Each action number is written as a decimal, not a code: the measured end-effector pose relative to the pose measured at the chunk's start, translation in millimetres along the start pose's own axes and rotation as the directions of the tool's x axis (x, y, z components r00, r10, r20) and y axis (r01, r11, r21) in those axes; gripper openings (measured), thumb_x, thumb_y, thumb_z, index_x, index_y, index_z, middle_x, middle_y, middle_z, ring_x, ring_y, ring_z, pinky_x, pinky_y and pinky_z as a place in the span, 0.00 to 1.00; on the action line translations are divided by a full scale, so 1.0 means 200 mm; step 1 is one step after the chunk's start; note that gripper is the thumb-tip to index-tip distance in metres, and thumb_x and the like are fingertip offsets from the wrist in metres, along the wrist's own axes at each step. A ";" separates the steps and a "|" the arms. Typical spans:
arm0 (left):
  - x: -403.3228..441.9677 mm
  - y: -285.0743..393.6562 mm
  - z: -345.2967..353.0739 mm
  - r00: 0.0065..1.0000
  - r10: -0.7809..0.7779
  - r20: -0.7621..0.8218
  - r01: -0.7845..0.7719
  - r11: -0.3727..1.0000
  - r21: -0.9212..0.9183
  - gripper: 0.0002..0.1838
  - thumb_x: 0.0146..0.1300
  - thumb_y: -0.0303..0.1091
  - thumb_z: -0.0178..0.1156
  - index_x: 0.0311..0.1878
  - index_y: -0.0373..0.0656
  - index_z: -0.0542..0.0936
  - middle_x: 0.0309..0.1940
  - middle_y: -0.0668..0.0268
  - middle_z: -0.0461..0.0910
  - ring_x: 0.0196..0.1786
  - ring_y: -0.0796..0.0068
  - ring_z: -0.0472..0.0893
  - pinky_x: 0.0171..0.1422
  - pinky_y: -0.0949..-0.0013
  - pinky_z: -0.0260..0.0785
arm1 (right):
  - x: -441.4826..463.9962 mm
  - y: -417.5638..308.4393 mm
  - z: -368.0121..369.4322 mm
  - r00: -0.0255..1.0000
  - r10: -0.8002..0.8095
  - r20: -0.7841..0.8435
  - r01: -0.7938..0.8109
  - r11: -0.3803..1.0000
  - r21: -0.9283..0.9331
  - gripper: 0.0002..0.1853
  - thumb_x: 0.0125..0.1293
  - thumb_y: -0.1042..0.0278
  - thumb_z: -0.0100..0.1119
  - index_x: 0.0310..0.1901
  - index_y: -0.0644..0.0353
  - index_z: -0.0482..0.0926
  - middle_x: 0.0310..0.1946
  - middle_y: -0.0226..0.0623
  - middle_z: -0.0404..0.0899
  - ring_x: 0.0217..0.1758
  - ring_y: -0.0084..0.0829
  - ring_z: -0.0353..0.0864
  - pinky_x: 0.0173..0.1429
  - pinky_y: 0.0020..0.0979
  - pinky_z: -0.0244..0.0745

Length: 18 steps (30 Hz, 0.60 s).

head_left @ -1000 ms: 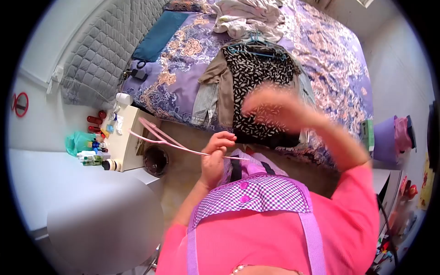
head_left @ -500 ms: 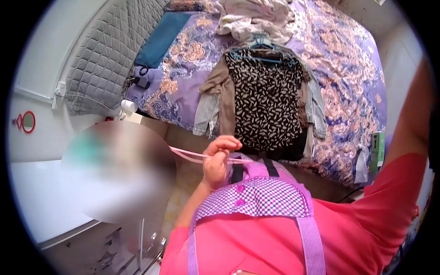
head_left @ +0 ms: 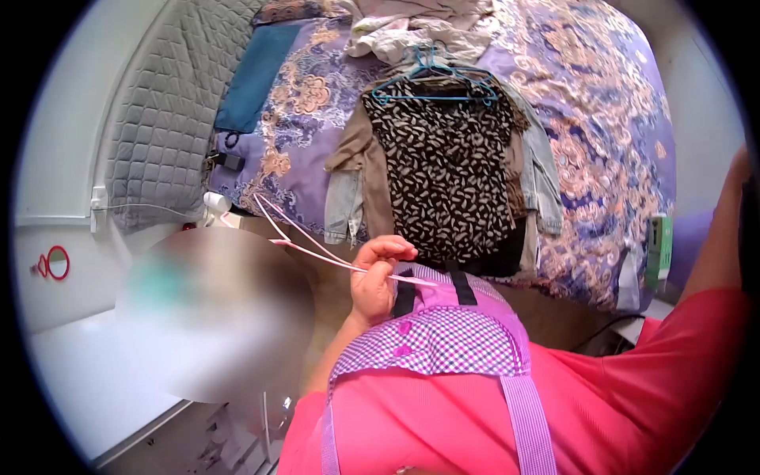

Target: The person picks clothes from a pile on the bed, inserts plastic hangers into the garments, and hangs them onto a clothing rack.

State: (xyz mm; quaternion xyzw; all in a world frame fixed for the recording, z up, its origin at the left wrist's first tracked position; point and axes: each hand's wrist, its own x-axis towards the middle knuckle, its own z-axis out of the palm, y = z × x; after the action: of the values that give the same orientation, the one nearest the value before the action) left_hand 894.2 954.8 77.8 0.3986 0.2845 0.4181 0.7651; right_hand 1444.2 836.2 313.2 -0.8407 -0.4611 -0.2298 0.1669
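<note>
Above my purple-checked apron [head_left: 431,340], my L grip [head_left: 374,285] is closed round a thin pink hanger [head_left: 317,254]; R grip's out of view, can't tell its state. Beyond, black pale-print top [head_left: 443,166] w/ blue plastic hanger [head_left: 435,99] lies on purple floral bed [head_left: 606,182].

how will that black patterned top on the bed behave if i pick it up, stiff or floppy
The black patterned top is probably floppy, since its cloth lies flat. The blue hanger at its neckline may keep the shoulders spread. Denim sleeves show beneath, so lower layers might drag.
</note>
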 end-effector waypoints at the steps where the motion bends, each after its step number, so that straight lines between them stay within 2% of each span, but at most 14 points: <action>1: 0.05 -0.01 0.00 1.000 0.008 0.022 -0.008 1.000 0.002 0.14 0.50 0.17 0.39 0.38 0.32 0.71 0.40 0.51 0.72 0.42 0.61 0.75 0.52 0.62 0.67 | 0.01 -0.01 0.00 1.000 0.009 -0.004 -0.009 1.000 0.005 0.15 0.64 0.61 0.48 0.46 0.60 0.75 0.44 0.34 0.76 0.44 0.29 0.72 0.48 0.30 0.67; 5: 0.12 -0.02 0.09 0.999 -0.039 -0.001 0.039 0.994 0.100 0.14 0.49 0.16 0.37 0.37 0.32 0.71 0.40 0.51 0.72 0.41 0.62 0.74 0.52 0.62 0.67 | 0.10 -0.09 0.17 0.999 -0.032 0.023 0.029 0.995 0.098 0.15 0.64 0.61 0.48 0.45 0.60 0.75 0.43 0.34 0.76 0.42 0.29 0.72 0.47 0.29 0.67; 8: 0.19 -0.08 0.10 0.999 -0.033 0.036 0.031 0.997 0.072 0.13 0.52 0.15 0.39 0.37 0.32 0.72 0.40 0.53 0.73 0.42 0.65 0.75 0.52 0.65 0.68 | 0.25 -0.24 0.38 0.986 -0.164 -0.019 0.164 0.956 0.242 0.15 0.64 0.60 0.49 0.45 0.60 0.76 0.43 0.33 0.76 0.41 0.28 0.72 0.45 0.29 0.67; 11: 0.25 -0.13 0.12 0.996 -0.082 -0.025 0.085 0.983 0.162 0.13 0.49 0.16 0.39 0.36 0.32 0.72 0.39 0.51 0.72 0.41 0.61 0.75 0.52 0.62 0.67 | 0.40 -0.47 0.61 0.959 -0.279 -0.052 0.274 0.861 0.429 0.15 0.63 0.60 0.49 0.45 0.60 0.76 0.42 0.33 0.76 0.40 0.28 0.72 0.44 0.29 0.67; 14: 0.32 -0.23 0.11 0.985 -0.136 -0.104 0.151 0.978 0.146 0.13 0.49 0.16 0.39 0.36 0.32 0.72 0.39 0.51 0.72 0.41 0.61 0.75 0.52 0.63 0.67 | 0.57 -0.73 0.94 0.933 -0.351 -0.074 0.320 0.721 0.615 0.15 0.63 0.60 0.49 0.44 0.60 0.76 0.42 0.33 0.76 0.39 0.27 0.72 0.43 0.28 0.68; 16: 0.36 -0.28 0.10 0.979 -0.154 -0.135 0.171 0.977 0.125 0.13 0.50 0.16 0.40 0.36 0.32 0.72 0.39 0.51 0.72 0.41 0.61 0.75 0.51 0.63 0.68 | 0.63 -0.86 1.29 0.939 -0.344 -0.012 0.243 0.638 0.731 0.15 0.63 0.59 0.50 0.44 0.60 0.76 0.41 0.33 0.77 0.38 0.27 0.72 0.42 0.28 0.68; 17: 0.38 -0.30 0.10 0.971 -0.171 -0.165 0.188 0.977 0.096 0.12 0.51 0.17 0.40 0.37 0.32 0.72 0.39 0.51 0.72 0.41 0.61 0.75 0.51 0.63 0.68 | 0.62 -0.90 1.52 0.945 -0.319 0.071 0.145 0.602 0.785 0.15 0.63 0.59 0.50 0.44 0.60 0.76 0.41 0.32 0.77 0.38 0.27 0.72 0.42 0.28 0.68; 18: 0.38 -0.33 0.10 0.962 -0.192 -0.195 0.208 0.976 0.064 0.11 0.52 0.17 0.41 0.37 0.32 0.72 0.39 0.51 0.72 0.41 0.62 0.75 0.51 0.63 0.68 | 0.56 -0.93 1.80 0.937 -0.252 0.243 -0.056 0.576 0.815 0.15 0.63 0.59 0.50 0.43 0.60 0.76 0.41 0.32 0.77 0.37 0.27 0.72 0.42 0.28 0.68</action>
State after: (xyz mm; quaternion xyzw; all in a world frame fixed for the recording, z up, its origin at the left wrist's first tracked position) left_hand 974.0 992.2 24.5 0.3581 0.4115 0.3621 0.7559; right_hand 1421.2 1188.4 84.7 -0.6692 -0.5824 0.1428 0.4388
